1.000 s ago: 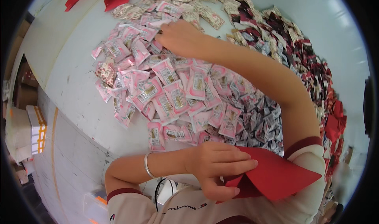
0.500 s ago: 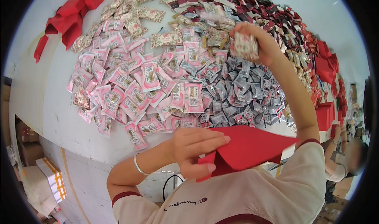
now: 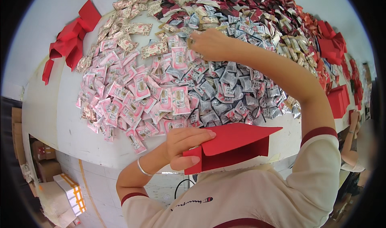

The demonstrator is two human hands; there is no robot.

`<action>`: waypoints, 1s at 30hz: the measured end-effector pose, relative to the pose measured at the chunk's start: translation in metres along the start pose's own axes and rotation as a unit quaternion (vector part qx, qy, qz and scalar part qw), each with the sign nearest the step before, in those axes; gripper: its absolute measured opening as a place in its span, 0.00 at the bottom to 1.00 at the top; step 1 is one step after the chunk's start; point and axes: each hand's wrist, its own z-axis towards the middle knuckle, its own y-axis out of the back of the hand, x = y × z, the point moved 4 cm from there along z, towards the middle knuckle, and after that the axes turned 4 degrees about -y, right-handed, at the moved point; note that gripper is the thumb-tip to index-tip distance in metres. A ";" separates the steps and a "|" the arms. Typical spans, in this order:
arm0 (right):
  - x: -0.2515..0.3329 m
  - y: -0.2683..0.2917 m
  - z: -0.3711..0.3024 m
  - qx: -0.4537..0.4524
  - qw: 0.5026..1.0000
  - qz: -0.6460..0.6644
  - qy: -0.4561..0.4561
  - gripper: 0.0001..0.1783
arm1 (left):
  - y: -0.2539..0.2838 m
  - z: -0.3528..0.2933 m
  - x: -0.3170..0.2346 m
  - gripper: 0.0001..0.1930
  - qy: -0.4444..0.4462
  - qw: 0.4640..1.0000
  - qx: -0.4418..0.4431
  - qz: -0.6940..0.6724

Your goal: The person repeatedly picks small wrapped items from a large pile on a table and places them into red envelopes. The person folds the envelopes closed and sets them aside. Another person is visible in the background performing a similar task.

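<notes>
My left hand (image 3: 187, 145) grips the left end of a red cardboard box (image 3: 237, 145) at the table's near edge. The thumb is below and the fingers lie over the top. The box's open mouth faces my body, and its flap slants up to the right. My right hand (image 3: 213, 45) reaches far across the heap with its fingers bent down among the packets. A bit of gold wrapper shows at its fingertips; what it holds is hidden. Pink-and-white packets (image 3: 140, 87) lie left of it, and small dark grey sachets (image 3: 229, 79) lie below it. A cream floral packet (image 3: 155, 50) is just to its left.
Floral packets (image 3: 136, 29) and dark red packets (image 3: 257, 3) cover the far side. Folded red boxes (image 3: 72, 37) stand at the far left, another red box (image 3: 338, 101) at right. A co-worker's arm (image 3: 349, 147) shows at the right edge. Cartons (image 3: 70, 194) sit below left.
My right hand has moved left and down into the heap; the floral packet it held no longer shows. The red box has tilted, and its open mouth now shows more.
</notes>
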 end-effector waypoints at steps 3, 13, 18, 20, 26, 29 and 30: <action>-0.009 0.012 0.000 -0.032 0.991 0.131 -0.015 0.11 | 0.000 0.001 -0.001 0.22 0.044 0.998 0.035 -0.011; -0.014 0.038 -0.091 0.066 0.996 0.042 0.050 0.09 | -0.007 -0.001 -0.002 0.19 0.015 0.999 0.043 0.011; 0.006 0.015 -0.085 0.021 0.990 -0.097 0.102 0.06 | -0.021 0.027 -0.012 0.13 0.121 0.987 0.097 -0.032; 0.007 0.010 -0.082 0.014 0.986 -0.104 0.128 0.05 | -0.033 0.034 -0.023 0.10 0.015 0.997 0.067 0.022; -0.051 0.060 -0.119 -0.122 0.949 0.292 -0.009 0.13 | -0.074 0.029 -0.036 0.27 0.112 0.993 -0.023 -0.002; -0.076 0.070 -0.158 -0.032 0.820 0.541 -0.187 0.19 | -0.098 0.025 -0.025 0.32 0.165 0.984 -0.061 -0.026; -0.082 0.067 -0.167 -0.043 0.804 0.560 -0.195 0.20 | -0.104 0.028 -0.022 0.33 0.173 0.982 -0.065 -0.028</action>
